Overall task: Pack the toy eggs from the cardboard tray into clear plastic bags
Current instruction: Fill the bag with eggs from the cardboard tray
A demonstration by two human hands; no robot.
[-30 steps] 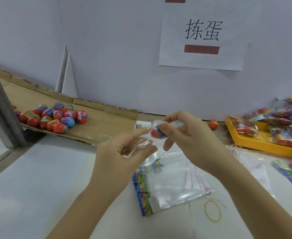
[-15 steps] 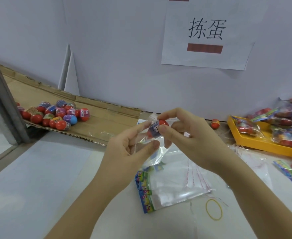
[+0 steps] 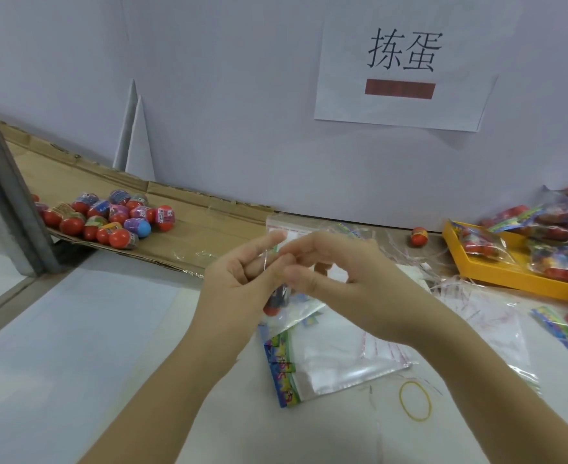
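Bench log, positions referenced to the bag (image 3: 304,308).

- Far left of the bag: grey post (image 3: 4,195), leaning.
- Left of and behind the bag: cardboard tray (image 3: 205,236) against the wall (image 3: 242,95). Loose eggs (image 3: 108,219) were bunched at its left end, mostly red, one with a blue end.
- Left hand (image 3: 239,289) held the bag's top edge from the left. Thumb and inner fingers were closed on the film, index finger straight and pointing up and right.
- The bag hung below both hands, above the table (image 3: 75,329). It was clear, with a printed strip low on it.
- One egg (image 3: 272,309) was inside the bag, low on its left side, red end down, partly hidden by the left hand.
- Right hand (image 3: 349,279) met the left at the same top edge, fingers curled, thumb and fingertips together on the film. Blurred, so exact contact could not be told.
- Just below the bag: stack (image 3: 339,363) of flat bags.
- Below and right of the bag: yellow band (image 3: 415,400).
- Behind and right of the bag: lone egg (image 3: 419,236) near the wall.
- Well right of the bag: yellow bin (image 3: 497,274) holding filled bags (image 3: 550,229).
- Above and right of the bag: paper sign (image 3: 403,61) on the wall.
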